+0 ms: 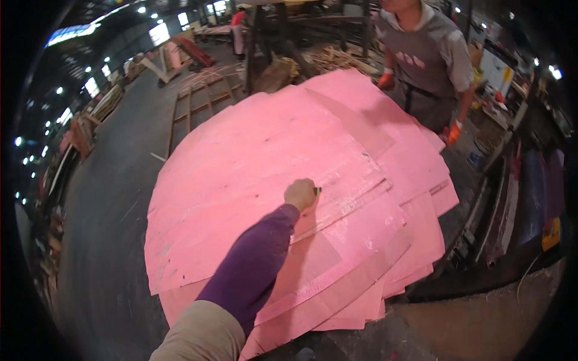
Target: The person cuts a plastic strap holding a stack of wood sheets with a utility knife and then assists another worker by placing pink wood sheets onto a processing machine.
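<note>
My left hand [301, 194] reaches in from the lower left, in a purple sleeve with a beige cuff above it. It is closed in a fist over a large stack of pink sheets [241, 162]. From the fist's right side pokes the dark end of a small thing [318, 191], too little of it showing to name. The fist is on or just above the top sheet, close to that sheet's right-hand edge. The sheets overlap unevenly, fanning out toward the right and the near side. My right hand is out of view.
A co-worker [421, 60] with orange gloves stands at the stack's far right. Long metal pieces [506, 204] lie in a rack on the right. A wooden frame [201, 102] rests on the floor at the far left. Another person [238, 33] is in the background.
</note>
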### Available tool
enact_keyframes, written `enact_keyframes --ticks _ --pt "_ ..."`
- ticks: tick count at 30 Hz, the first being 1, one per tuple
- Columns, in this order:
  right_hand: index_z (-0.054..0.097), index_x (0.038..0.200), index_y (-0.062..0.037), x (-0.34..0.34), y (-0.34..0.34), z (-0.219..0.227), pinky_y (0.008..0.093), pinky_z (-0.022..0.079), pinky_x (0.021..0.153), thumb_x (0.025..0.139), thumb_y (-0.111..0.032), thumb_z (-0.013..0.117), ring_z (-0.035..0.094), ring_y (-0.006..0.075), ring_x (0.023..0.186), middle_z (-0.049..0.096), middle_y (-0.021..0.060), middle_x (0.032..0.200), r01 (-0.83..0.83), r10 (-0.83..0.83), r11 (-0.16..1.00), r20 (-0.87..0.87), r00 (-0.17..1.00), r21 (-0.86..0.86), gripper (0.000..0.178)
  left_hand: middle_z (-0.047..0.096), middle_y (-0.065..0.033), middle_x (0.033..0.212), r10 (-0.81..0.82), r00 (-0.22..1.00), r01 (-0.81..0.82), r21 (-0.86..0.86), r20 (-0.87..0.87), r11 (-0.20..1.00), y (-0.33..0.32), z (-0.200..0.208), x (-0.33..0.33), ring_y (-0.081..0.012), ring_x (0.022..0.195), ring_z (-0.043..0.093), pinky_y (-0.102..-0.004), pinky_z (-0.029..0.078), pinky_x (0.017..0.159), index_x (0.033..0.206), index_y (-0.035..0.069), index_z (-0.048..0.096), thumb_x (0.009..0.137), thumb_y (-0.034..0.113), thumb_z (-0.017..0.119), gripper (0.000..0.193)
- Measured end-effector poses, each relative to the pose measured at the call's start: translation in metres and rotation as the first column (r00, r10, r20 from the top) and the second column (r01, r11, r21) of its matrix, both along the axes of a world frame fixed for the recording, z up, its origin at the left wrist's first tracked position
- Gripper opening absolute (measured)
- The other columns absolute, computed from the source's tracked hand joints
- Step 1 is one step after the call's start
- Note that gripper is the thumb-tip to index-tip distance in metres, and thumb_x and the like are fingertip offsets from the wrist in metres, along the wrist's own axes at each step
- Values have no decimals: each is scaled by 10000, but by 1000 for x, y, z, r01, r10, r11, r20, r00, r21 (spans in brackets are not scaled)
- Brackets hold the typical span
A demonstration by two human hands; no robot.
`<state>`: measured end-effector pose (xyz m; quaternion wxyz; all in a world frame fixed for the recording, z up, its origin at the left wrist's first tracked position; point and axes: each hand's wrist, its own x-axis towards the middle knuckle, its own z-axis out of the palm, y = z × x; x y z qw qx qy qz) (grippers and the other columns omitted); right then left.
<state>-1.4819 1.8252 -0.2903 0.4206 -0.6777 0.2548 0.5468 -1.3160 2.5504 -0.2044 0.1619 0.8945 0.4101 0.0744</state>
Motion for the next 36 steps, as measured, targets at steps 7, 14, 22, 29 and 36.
enact_keyframes --ticks 7,14,22,29,36 --pt "601 1145 -66 98 48 112 358 520 624 888 -266 609 619 237 700 648 109 824 -255 246 966 153 957 43 326 656 -175 949 231 934 -215 -87 273 973 -26 81 -55 -372 895 624 -472 503 769 1054 86 662 812 253 625 296" --pt "590 1077 7 154 182 276 308 499 538 873 -173 610 595 146 595 625 77 749 -490 354 814 401 845 312 273 653 -143 906 365 781 -218 -326 507 920 -109 240 -249 -252 813 634 -378 506 724 1161 33 611 818 118 642 354" --pt "525 1283 -38 109 441 473 390 515 739 845 -244 631 651 285 824 673 183 923 -981 414 193 908 61 -22 495 582 -69 936 968 128 -750 -617 215 237 -387 536 -526 -129 692 566 -267 460 487 1166 -18 544 824 -6 578 344" --pt "420 1355 -31 -85 499 919 470 486 802 884 -177 553 608 380 959 626 229 1035 -824 195 -413 921 336 388 511 643 -69 855 988 -133 -826 -559 78 -68 -685 658 -623 -179 824 575 -346 461 726 955 -23 634 915 297 630 323" --pt "455 1335 -118 13 321 815 473 500 805 906 -264 547 613 383 976 630 196 1070 -668 308 -729 943 -127 148 463 620 -39 856 780 -539 -583 -529 -318 -617 -864 627 -524 -190 820 547 -378 464 749 1105 -5 652 895 544 584 592"
